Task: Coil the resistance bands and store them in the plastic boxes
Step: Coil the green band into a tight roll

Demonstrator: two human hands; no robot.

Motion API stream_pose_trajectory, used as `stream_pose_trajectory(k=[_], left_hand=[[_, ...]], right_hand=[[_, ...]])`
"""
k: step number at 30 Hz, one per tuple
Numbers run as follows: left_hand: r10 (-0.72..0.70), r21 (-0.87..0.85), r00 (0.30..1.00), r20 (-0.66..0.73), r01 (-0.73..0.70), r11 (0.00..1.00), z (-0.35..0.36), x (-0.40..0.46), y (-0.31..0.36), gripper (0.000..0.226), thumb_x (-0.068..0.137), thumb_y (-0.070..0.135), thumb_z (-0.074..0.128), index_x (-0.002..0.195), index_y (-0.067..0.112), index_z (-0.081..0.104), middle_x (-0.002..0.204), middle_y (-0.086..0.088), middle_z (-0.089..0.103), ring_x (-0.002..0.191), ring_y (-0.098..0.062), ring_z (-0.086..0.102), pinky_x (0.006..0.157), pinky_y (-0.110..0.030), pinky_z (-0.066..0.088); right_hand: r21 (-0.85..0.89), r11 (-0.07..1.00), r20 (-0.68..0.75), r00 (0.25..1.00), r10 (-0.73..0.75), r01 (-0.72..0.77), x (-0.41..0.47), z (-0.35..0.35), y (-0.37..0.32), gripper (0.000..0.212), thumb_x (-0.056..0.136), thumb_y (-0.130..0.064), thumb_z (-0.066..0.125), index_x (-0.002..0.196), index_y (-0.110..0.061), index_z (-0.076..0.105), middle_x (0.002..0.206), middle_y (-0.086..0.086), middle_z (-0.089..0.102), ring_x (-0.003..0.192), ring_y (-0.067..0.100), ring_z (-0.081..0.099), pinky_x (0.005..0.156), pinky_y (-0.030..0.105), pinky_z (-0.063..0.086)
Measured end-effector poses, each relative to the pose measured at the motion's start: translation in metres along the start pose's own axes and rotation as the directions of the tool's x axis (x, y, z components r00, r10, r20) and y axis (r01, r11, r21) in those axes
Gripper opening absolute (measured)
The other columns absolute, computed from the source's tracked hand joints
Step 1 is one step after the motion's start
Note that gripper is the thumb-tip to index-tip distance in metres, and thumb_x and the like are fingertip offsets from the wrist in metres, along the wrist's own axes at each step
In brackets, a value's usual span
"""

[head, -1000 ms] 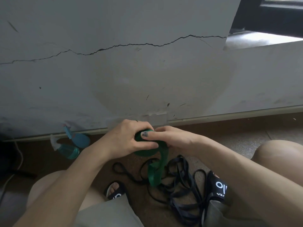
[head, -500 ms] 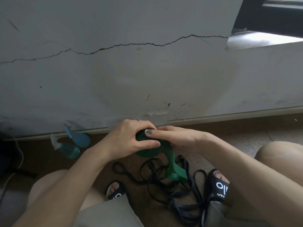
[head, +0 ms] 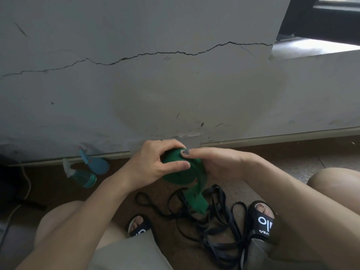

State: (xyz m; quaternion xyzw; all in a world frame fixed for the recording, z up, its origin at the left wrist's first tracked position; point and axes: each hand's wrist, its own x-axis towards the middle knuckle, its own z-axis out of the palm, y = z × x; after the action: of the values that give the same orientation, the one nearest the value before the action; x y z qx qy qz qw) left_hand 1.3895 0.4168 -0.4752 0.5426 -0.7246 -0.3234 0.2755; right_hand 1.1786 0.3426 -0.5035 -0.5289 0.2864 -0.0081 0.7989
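A green resistance band (head: 180, 177) is wound into a thick coil held above the floor, just in front of the wall. My left hand (head: 153, 162) grips the coil from the left, thumb across its face. My right hand (head: 216, 162) holds it from the right, thumb pressing on the top edge. A short loose tail of the green band (head: 196, 199) hangs down from the coil. Under it on the floor lies a tangle of dark resistance bands (head: 214, 227) between my feet. No plastic box is in view.
Two spray bottles (head: 83, 176) lie on the floor at the left by the cracked grey wall (head: 155, 84). A white cable (head: 27, 184) runs at the far left. My feet in black sandals (head: 263, 221) and both knees frame the bands.
The hanging green tail has grown shorter as more of it wound onto the coil. My right thumb has slid along the coil's top edge.
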Motion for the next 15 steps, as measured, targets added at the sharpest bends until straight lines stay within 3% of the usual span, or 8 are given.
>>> stream_pose_trajectory(k=[3,5,7,9,11,13,15], left_hand=[[-0.034,-0.042,0.999,-0.002,0.034,0.999,-0.003,0.000,0.001,0.026,0.088,0.038,0.078,0.109,0.024,0.071,0.094,0.011,0.071,0.089,-0.011,0.069,0.073,-0.020,0.053],[-0.075,0.033,0.992,0.100,0.072,0.997,-0.002,0.002,0.000,0.029,0.086,0.039,0.080,0.110,0.028,0.070,0.095,0.012,0.071,0.091,-0.008,0.068,0.074,-0.022,0.052],[-0.070,0.108,0.989,0.129,0.056,0.993,0.001,0.003,-0.001,0.026,0.086,0.039,0.080,0.108,0.028,0.071,0.094,0.012,0.071,0.091,-0.006,0.067,0.075,-0.023,0.051],[-0.049,0.085,0.994,0.096,0.041,0.996,0.000,0.003,-0.002,0.025,0.088,0.039,0.079,0.107,0.025,0.072,0.094,0.010,0.072,0.090,-0.009,0.068,0.075,-0.028,0.053],[-0.046,0.014,0.999,0.029,0.045,0.999,-0.002,0.002,-0.002,0.028,0.087,0.041,0.074,0.109,0.023,0.072,0.095,0.009,0.073,0.091,-0.011,0.069,0.077,-0.028,0.055],[-0.073,-0.045,0.997,0.011,0.073,0.996,-0.005,0.002,-0.003,0.029,0.087,0.042,0.072,0.110,0.025,0.071,0.097,0.009,0.073,0.093,-0.011,0.069,0.079,-0.026,0.054],[-0.116,-0.026,0.989,0.092,0.119,0.993,-0.006,0.003,-0.003,0.028,0.086,0.045,0.076,0.110,0.031,0.069,0.099,0.011,0.072,0.094,-0.009,0.069,0.081,-0.029,0.056]], right_hand=[[-0.021,0.999,-0.072,0.997,-0.035,0.034,0.002,-0.002,-0.002,0.059,0.090,-0.056,0.065,0.125,-0.009,0.070,0.125,0.020,0.072,0.111,0.034,0.069,0.105,0.052,0.050],[-0.210,0.978,-0.242,0.970,-0.031,-0.021,0.009,0.006,0.001,0.078,0.074,-0.075,0.072,0.120,-0.011,0.073,0.114,0.014,0.077,0.107,0.031,0.074,0.105,0.054,0.053],[-0.355,0.932,-0.317,0.947,-0.055,-0.065,0.013,0.009,0.004,0.092,0.062,-0.090,0.067,0.119,-0.018,0.074,0.110,0.006,0.079,0.103,0.025,0.076,0.101,0.054,0.056],[-0.288,0.958,-0.234,0.971,-0.056,-0.014,0.011,0.007,0.005,0.085,0.072,-0.089,0.061,0.127,-0.025,0.071,0.120,0.004,0.077,0.113,0.025,0.072,0.109,0.051,0.051],[-0.161,0.986,-0.116,0.991,-0.062,0.043,0.007,-0.002,0.003,0.067,0.090,-0.073,0.058,0.133,-0.023,0.068,0.130,0.008,0.072,0.122,0.031,0.066,0.113,0.051,0.046],[-0.072,0.996,-0.092,0.994,-0.059,0.052,0.004,-0.008,0.002,0.064,0.090,-0.061,0.064,0.130,-0.012,0.069,0.125,0.014,0.072,0.109,0.030,0.064,0.100,0.046,0.045],[-0.077,0.996,-0.153,0.987,-0.047,0.036,0.005,-0.005,0.002,0.064,0.084,-0.060,0.073,0.122,-0.008,0.073,0.117,0.018,0.075,0.101,0.028,0.067,0.089,0.041,0.049]])
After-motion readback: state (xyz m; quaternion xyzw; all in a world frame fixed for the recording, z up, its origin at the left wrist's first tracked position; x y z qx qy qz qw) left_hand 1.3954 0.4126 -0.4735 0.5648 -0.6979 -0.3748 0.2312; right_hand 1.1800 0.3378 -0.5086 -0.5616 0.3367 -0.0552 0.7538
